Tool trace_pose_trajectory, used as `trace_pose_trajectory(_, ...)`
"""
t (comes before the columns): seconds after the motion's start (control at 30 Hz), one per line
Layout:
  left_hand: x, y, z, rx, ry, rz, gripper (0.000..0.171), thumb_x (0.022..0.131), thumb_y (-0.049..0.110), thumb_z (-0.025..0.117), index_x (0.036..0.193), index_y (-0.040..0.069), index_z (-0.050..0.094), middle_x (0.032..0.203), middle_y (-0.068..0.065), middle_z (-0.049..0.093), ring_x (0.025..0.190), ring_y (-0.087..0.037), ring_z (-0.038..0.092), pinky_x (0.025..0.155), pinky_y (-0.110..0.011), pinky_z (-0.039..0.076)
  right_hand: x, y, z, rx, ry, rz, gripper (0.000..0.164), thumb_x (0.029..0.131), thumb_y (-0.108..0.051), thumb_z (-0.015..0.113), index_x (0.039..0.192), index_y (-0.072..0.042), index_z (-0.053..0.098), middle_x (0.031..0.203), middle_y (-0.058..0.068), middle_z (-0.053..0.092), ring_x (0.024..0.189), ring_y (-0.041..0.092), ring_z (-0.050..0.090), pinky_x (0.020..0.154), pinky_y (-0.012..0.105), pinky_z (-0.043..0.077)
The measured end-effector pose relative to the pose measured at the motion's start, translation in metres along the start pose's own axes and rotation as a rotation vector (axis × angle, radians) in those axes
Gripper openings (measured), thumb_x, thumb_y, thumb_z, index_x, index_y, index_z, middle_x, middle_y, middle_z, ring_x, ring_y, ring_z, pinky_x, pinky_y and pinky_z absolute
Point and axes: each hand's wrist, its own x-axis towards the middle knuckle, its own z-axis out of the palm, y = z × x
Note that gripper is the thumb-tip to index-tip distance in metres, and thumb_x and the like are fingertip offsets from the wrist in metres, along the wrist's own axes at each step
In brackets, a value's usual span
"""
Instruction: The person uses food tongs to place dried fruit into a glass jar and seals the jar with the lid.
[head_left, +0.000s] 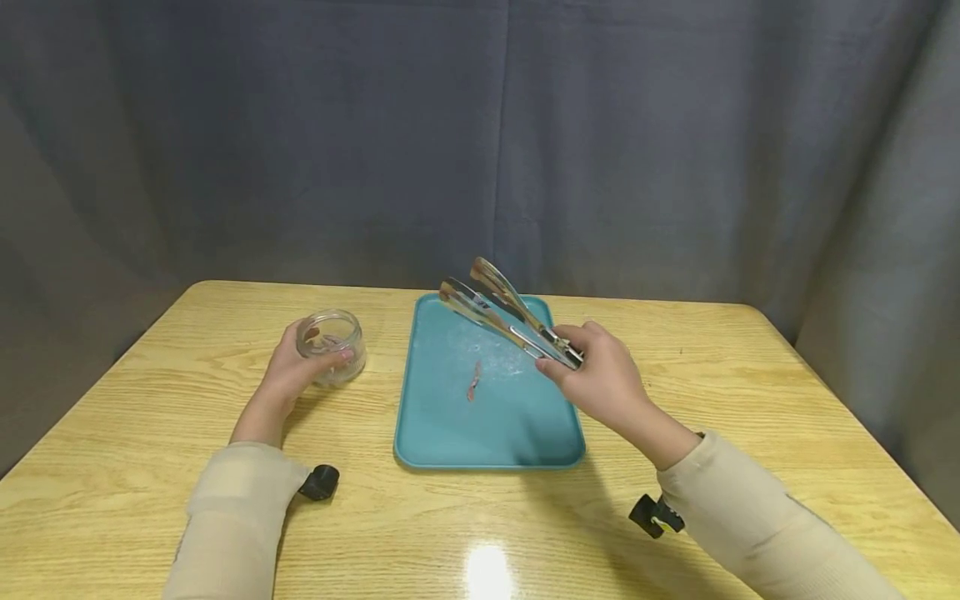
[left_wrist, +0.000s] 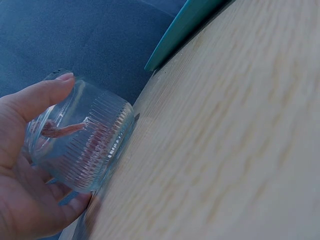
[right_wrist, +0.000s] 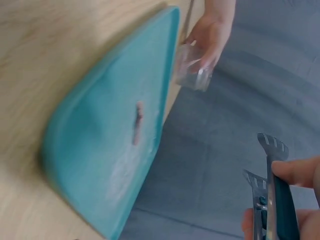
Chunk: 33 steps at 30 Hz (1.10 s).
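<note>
My left hand [head_left: 288, 367] grips a clear ribbed glass jar [head_left: 354, 340] on the left of the table, thumb and fingers on opposite sides of it. Thin reddish strips [left_wrist: 69, 130] show through the glass in the left wrist view. My right hand [head_left: 603, 379] holds metal tongs [head_left: 480, 315] above a teal tray [head_left: 442, 437], their two tips spread apart and nothing seen between them. One small reddish strip [head_left: 474, 385] lies near the tray's middle, below the tongs and apart from them.
A light wood table [head_left: 375, 525] bears the tray and jar. Behind its far edge hangs a grey curtain [head_left: 337, 150]. Whitish smears mark the tray's surface. Each sleeve has a black wrist device, such as the left one [head_left: 320, 482].
</note>
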Motion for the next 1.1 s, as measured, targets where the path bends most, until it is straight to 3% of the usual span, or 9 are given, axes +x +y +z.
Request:
trace_pose_trajectory(0.1,0.0,0.0,0.001,-0.001,0.002,0.002,0.098,0.071,0.028,0.072,0.138,0.009,0.003,0.138,-0.017,0.013,0.12,-0.038,0.022,0.094,-0.046,0.025,-0.005,0.01,0.001,-0.018,-0.005,-0.001,0.043,0.075,-0.022,0.066,0.112,-0.001,0.057,0.073,0.006,0.046,0.06,0.019,0.039,0.05,0.03,0.032)
trace_pose_trajectory(0.33,0.0,0.001,0.003,0.0,0.0,0.003,0.099,0.07,0.027,0.072,0.138,0.008,0.004,0.138,-0.017,0.014,0.119,-0.038,0.025,0.093,-0.045,0.027,-0.019,0.028,0.01,-0.059,-0.049,0.017,0.041,0.074,-0.021,0.067,0.108,0.0,0.059,0.091,0.009,0.057,0.078,0.021,0.05,0.062,0.037,0.04)
trace_pose_trajectory(0.57,0.0,0.001,0.003,-0.012,0.001,0.005,0.099,0.07,0.027,0.072,0.138,0.008,0.004,0.138,-0.017,0.014,0.119,-0.037,0.024,0.094,-0.045,0.027,-0.023,0.034,0.018,-0.104,-0.134,0.104,0.045,0.074,-0.025,0.067,0.111,0.0,0.057,0.086,0.007,0.057,0.064,0.016,0.049,0.052,0.032,0.038)
trace_pose_trajectory(0.8,-0.001,0.001,0.004,0.008,0.005,-0.003,0.099,0.069,0.028,0.073,0.139,0.009,0.004,0.138,-0.017,0.015,0.12,-0.038,0.024,0.093,-0.047,0.027,-0.023,0.036,0.027,-0.143,-0.159,0.136,0.042,0.073,-0.023,0.067,0.108,-0.001,0.059,0.098,0.011,0.058,0.058,0.015,0.047,0.045,0.029,0.036)
trace_pose_trajectory(1.0,-0.001,0.001,0.004,0.012,0.01,-0.006,0.099,0.07,0.028,0.073,0.139,0.009,0.004,0.138,-0.017,0.016,0.12,-0.038,0.023,0.094,-0.046,0.027,-0.022,0.036,0.033,-0.154,-0.202,0.154,0.041,0.074,-0.023,0.066,0.109,-0.003,0.059,0.076,0.003,0.06,0.047,0.013,0.041,0.039,0.027,0.031)
trace_pose_trajectory(1.1,-0.001,0.001,0.004,0.009,0.007,-0.007,0.099,0.07,0.028,0.073,0.139,0.009,0.004,0.138,-0.017,0.015,0.12,-0.038,0.023,0.093,-0.046,0.027,-0.021,0.034,0.035,-0.172,-0.212,0.153,0.041,0.074,-0.023,0.067,0.108,-0.003,0.059,0.079,0.004,0.06,0.048,0.013,0.042,0.039,0.027,0.032)
